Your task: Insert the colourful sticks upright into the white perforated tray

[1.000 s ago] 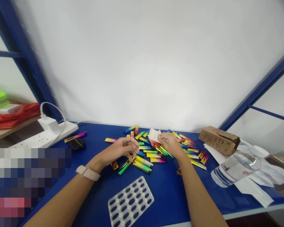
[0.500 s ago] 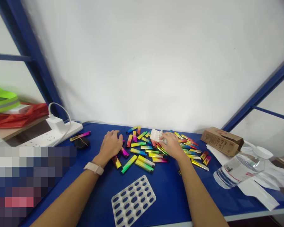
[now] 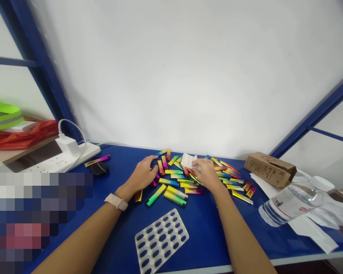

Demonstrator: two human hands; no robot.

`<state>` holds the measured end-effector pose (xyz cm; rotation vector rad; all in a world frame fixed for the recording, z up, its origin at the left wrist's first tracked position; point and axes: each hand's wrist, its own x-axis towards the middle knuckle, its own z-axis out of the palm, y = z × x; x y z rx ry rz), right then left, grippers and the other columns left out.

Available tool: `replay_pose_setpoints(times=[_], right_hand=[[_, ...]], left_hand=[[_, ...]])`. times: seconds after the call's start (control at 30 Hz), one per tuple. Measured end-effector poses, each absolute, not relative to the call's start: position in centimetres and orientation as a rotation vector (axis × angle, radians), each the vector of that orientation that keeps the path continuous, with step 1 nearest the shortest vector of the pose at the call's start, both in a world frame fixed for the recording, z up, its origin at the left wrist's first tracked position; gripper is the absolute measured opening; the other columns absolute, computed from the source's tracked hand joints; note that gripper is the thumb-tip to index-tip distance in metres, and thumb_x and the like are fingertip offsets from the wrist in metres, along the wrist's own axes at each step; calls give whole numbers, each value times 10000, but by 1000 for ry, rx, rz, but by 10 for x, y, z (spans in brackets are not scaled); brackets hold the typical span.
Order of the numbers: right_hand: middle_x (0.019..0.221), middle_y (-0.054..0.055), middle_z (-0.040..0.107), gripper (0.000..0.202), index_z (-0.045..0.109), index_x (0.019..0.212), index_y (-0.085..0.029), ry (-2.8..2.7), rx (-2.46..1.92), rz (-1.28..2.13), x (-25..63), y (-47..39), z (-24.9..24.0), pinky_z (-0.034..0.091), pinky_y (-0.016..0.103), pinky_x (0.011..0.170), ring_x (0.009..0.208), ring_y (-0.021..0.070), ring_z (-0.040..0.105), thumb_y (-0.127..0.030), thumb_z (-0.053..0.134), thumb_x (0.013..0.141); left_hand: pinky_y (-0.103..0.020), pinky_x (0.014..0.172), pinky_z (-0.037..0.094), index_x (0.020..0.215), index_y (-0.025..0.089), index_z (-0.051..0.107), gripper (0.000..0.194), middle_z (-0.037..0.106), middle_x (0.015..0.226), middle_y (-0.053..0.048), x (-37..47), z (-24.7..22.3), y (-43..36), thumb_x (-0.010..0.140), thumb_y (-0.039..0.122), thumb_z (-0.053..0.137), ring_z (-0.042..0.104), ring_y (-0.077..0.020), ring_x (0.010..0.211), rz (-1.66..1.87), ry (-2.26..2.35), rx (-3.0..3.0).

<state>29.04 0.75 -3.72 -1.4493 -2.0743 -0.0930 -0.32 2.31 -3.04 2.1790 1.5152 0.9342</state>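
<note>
A spread of shiny, lighter-like sticks in rainbow colours with dark ends (image 3: pixel 175 196) covers the middle of the blue table. My left hand (image 3: pixel 144 174) hovers at the left side of the spread, fingers stretched toward a blue-and-yellow stick (image 3: pixel 161 153) at the back. Whether it touches that stick I cannot tell. My right hand (image 3: pixel 206 173) is over the pile, its fingers closed at the edge of a small white moulded tray (image 3: pixel 187 160). Its fingertips are partly hidden. Closer to me lies a larger white tray with rows of oval holes (image 3: pixel 162 238), flat on the table.
At the right stand an open cardboard box (image 3: pixel 270 170) and a tilted clear water bottle (image 3: pixel 292 203), with white paper (image 3: pixel 316 234) beneath. On the left are a white power strip (image 3: pixel 53 163), a black pouch (image 3: pixel 99 169) and one loose stick (image 3: pixel 97 160). A white wall rises behind.
My left hand has moved right and slightly farther back, toward the sticks at the rear. My right hand stays by the small white tray. The view has shifted slightly.
</note>
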Motion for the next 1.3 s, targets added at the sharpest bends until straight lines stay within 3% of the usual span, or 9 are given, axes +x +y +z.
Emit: replay_pose_setpoints(times=[0.37, 0.53, 0.67, 0.83, 0.93, 1.07, 1.13, 1.2, 1.3], right_hand=[[1089, 90, 727, 91, 634, 961, -202, -2102, -1365, -263, 278, 4, -35, 385, 468, 1002, 1068, 278, 611, -133, 595, 917], [1171, 87, 717, 130, 629, 1000, -219, -2158, -1120, -280, 247, -9, -21, 372, 474, 1052, 1147, 254, 601, -137, 532, 968], [1205, 71, 714, 153, 637, 1016, -214, -2202, -978, -233, 218, -22, -13, 385, 449, 1064, 1169, 225, 598, -131, 511, 991], [1281, 79, 686, 204, 663, 1070, -231, -2183, -922, -216, 207, -29, -9, 389, 460, 1077, 1240, 248, 569, -178, 476, 1007], [1291, 104, 664, 237, 666, 1102, -230, -2007, -1084, -218, 218, -25, -10, 390, 459, 1055, 1224, 264, 569, -214, 452, 1003], [951, 87, 706, 220, 681, 920, -217, -1922, -1427, -222, 241, -13, -21, 396, 428, 920, 940, 255, 599, -280, 479, 981], [851, 81, 679, 259, 668, 797, -216, -1939, -1577, -228, 249, -8, -29, 391, 410, 848, 867, 254, 582, -372, 537, 957], [791, 81, 655, 341, 650, 720, -215, -1964, -1659, -235, 252, -4, -36, 383, 404, 821, 829, 250, 577, -449, 551, 947], [807, 87, 655, 356, 649, 732, -217, -1979, -1728, -232, 250, -3, -40, 383, 418, 830, 833, 259, 580, -501, 567, 931]], left_hand=[[-416, 1058, 492, 1190, 193, 634, 340, 720, 1232, -99, -1, -26, 19, 894, 331, 539, 660, -266, 1190, 1140, 1360, 2021], [-438, 1042, 498, 1287, 192, 557, 506, 738, 1184, -106, 2, -23, 18, 880, 486, 621, 680, -269, 1149, 1200, 1211, 1693], [-443, 946, 552, 1384, 192, 457, 663, 765, 1061, -89, 4, -21, 18, 843, 494, 693, 724, -265, 1021, 1212, 997, 1488], [-429, 844, 609, 1251, 167, 549, 596, 765, 1035, -104, 3, -13, 16, 773, 440, 777, 744, -258, 922, 1198, 842, 1381], [-417, 811, 623, 1275, 177, 540, 583, 752, 1076, -105, -5, -13, 24, 791, 427, 747, 743, -248, 920, 1315, 958, 1333], [-414, 840, 606, 1334, 209, 524, 540, 738, 1033, -81, -26, -22, 40, 841, 395, 643, 725, -249, 972, 1553, 1473, 1335], [-469, 925, 561, 1330, 228, 547, 513, 735, 987, -79, -37, -25, 45, 852, 402, 619, 719, -277, 963, 1507, 1856, 1413], [-497, 990, 513, 1364, 211, 521, 523, 724, 1073, -118, -44, -26, 46, 873, 382, 580, 696, -315, 1045, 1455, 2031, 1436], [-514, 1025, 475, 1423, 153, 454, 572, 695, 1168, -179, -48, -24, 45, 894, 357, 532, 664, -356, 1122, 1334, 2130, 1436]])
